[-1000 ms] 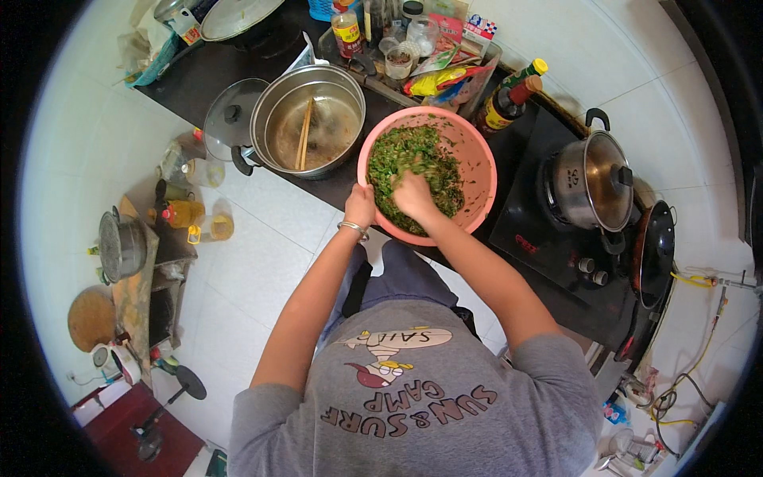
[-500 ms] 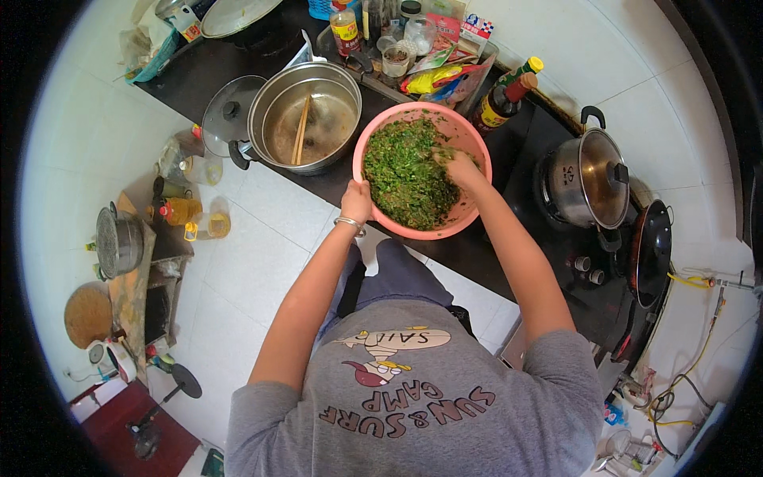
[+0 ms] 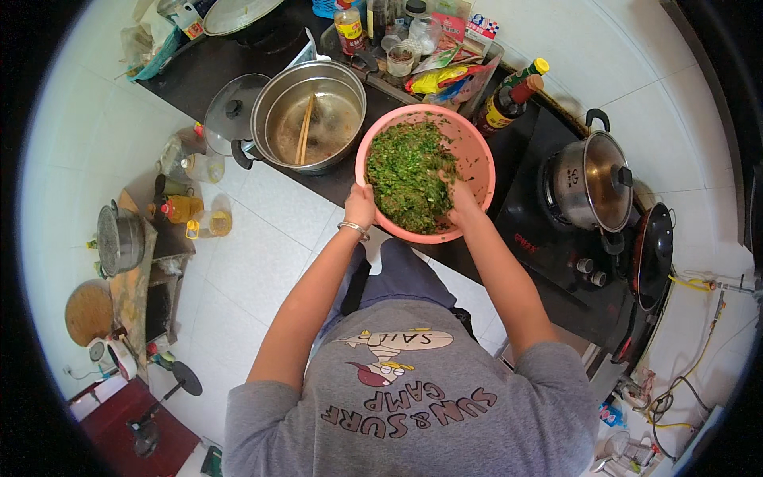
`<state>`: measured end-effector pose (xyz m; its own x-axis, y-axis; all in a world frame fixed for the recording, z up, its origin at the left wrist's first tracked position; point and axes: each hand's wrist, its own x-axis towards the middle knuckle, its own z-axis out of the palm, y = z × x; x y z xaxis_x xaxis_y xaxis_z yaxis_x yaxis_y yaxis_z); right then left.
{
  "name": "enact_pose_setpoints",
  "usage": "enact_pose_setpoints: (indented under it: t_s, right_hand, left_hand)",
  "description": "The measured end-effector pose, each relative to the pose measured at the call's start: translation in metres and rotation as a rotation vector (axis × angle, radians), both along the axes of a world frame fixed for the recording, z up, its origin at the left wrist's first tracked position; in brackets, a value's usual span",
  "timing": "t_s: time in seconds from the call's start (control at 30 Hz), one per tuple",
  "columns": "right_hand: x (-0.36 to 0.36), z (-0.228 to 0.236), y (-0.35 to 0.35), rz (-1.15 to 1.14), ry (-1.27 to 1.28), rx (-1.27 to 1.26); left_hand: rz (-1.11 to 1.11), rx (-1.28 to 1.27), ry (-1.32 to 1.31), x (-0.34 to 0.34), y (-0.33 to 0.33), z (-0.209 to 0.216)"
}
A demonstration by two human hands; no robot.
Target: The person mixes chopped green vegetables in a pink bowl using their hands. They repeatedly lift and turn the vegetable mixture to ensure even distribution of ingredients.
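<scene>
A pink basin [image 3: 479, 155] stands at the counter's front edge, holding a mound of finely chopped green mixture [image 3: 407, 171] with brownish bits. My left hand [image 3: 360, 205], a bangle at its wrist, is closed on the basin's near left rim. Inside the basin, my right hand [image 3: 462, 203] presses against the right side of the mound, low near the near right wall. Its fingers are mostly buried in the greens, so their pose is hidden. Flecks of green cling to the bare pink wall on the right.
Left of the basin sits a steel pot [image 3: 308, 115] with wooden chopsticks [image 3: 304, 129] in it, and a glass lid [image 3: 233, 111] beside it. Behind are seasoning packets and a dark sauce bottle [image 3: 501, 107]. A lidded pot [image 3: 602, 179] occupies the stove at right, near a black pan [image 3: 654, 254].
My right hand has moved toward me and down the basin's right side, and the mixture has shifted left off the right wall. My left hand keeps its hold on the rim.
</scene>
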<state>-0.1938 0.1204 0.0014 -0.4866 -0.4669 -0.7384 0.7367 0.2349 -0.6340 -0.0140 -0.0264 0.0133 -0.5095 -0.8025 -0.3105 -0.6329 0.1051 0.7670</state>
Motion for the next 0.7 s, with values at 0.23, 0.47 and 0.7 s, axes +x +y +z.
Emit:
enact_pose_setpoints:
  t_s: [0.23,0.47,0.7]
  right_hand:
    - [0.050,0.067,-0.088,0.530,0.835,0.364]
    - [0.040,0.043,-0.102,0.911,1.088,0.474]
    - [-0.023,0.086,-0.067,0.881,0.809,0.212]
  left_hand:
    - [0.020,0.041,-0.001,0.004,-0.002,0.001]
    - [0.013,0.016,0.005,0.001,-0.001,-0.001]
    - [0.039,0.019,-0.013,0.005,0.000,-0.005]
